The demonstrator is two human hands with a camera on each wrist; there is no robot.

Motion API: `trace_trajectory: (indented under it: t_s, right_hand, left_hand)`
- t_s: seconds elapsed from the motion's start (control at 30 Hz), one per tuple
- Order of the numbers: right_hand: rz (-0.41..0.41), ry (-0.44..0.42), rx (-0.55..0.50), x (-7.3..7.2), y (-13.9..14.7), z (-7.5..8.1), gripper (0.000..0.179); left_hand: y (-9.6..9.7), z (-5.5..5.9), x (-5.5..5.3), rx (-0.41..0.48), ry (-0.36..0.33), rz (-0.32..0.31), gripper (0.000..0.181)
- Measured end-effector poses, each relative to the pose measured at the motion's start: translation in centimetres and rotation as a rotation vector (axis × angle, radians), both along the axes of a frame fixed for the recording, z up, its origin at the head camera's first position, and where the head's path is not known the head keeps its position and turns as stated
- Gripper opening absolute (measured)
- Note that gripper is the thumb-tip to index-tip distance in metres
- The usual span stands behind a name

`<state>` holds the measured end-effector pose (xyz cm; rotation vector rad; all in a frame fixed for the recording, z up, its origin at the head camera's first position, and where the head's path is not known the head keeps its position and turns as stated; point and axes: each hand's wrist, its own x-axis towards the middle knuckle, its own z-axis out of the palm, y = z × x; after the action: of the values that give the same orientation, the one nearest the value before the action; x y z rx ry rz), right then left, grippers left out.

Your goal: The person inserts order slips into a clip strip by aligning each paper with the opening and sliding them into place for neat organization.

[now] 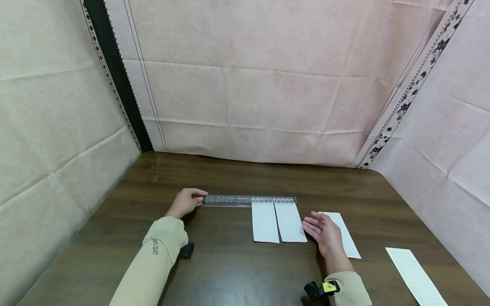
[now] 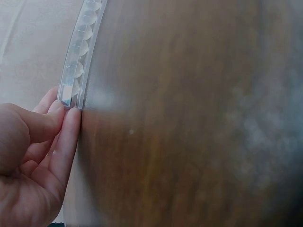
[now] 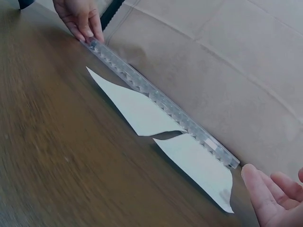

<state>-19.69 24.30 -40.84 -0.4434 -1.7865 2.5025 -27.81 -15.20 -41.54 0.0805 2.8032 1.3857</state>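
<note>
A long clear plastic binding strip (image 1: 227,201) with a row of round loops lies across the table. My left hand (image 1: 186,202) pinches its left end between thumb and fingers; the left wrist view shows the thumb (image 2: 54,116) right at that end. Two narrow lined paper sheets, a left one (image 1: 265,222) and a right one (image 1: 291,222), run from the strip's right half toward me, a thin gap between them. Their top edges overlap the loops. My right hand (image 1: 325,234), palm turned inward and fingers relaxed, is beside the right sheet and holds nothing.
Partly behind the right hand lies another lined sheet (image 1: 346,238). One more sheet (image 1: 415,276) is at the right front of the brown wooden table (image 1: 229,272). Pale cloth (image 1: 245,97) hangs behind the table and along both sides.
</note>
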Motion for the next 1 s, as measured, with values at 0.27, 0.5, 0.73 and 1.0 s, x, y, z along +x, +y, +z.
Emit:
trace_trajectory:
  t_s: [0.27,0.5,0.73,1.0]
  right_hand:
    - [-0.101,-0.026,-0.063,0.3,1.5,0.4,0.032]
    - [-0.18,-0.024,-0.023,0.8,2.9,0.4,0.036]
    - [-0.319,-0.012,0.13,1.0,4.1,-0.2,0.024]
    - [-0.413,-0.054,0.428,1.2,5.5,-0.8,0.04]
  left_hand:
    - [0.0,0.0,0.0,0.019,-0.01,-0.003,0.022]
    - [0.0,0.0,0.0,0.015,-0.013,-0.005,0.022]
    - [0.0,0.1,0.0,0.014,-0.009,-0.003,0.022]
    - [0.1,0.0,0.0,0.001,0.007,0.0,0.021]
